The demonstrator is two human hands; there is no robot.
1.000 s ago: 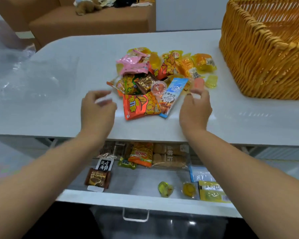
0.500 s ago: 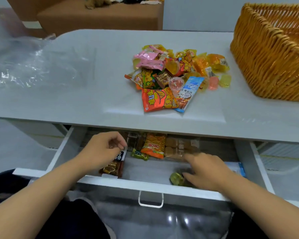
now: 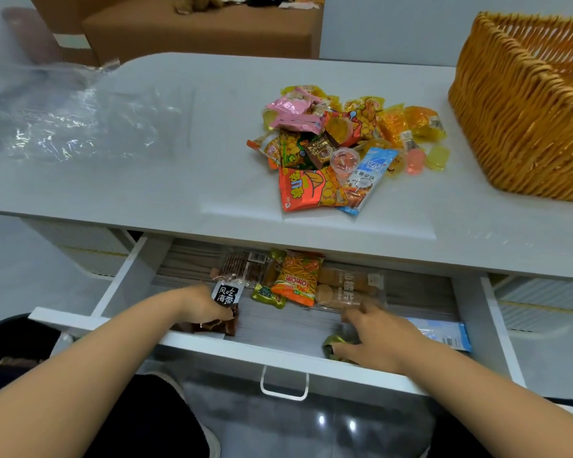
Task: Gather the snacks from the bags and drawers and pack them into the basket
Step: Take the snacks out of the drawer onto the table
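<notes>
The open white drawer (image 3: 212, 342) under the table holds several snacks. My left hand (image 3: 201, 305) reaches into its left part, fingers curled over a brown chocolate packet (image 3: 220, 325), beside a black-and-white seaweed packet (image 3: 227, 292). My right hand (image 3: 377, 335) lies at the drawer's front right, thumb and fingers curled round a green jelly cup (image 3: 332, 344). An orange stick-snack packet (image 3: 298, 279) and a clear biscuit packet (image 3: 348, 289) lie at the drawer's back. A pile of snacks (image 3: 338, 143) sits on the tabletop. The wicker basket (image 3: 523, 110) stands at the table's right.
A crumpled clear plastic bag (image 3: 63, 117) lies on the table's left. A light blue packet (image 3: 444, 332) sits in the drawer right of my right hand. The drawer's handle (image 3: 284, 385) faces me. A brown sofa (image 3: 199, 28) stands behind the table.
Both hands dropped from the tabletop pile into the drawer. The left hand has closed over the brown packet, the right over the green jelly cup.
</notes>
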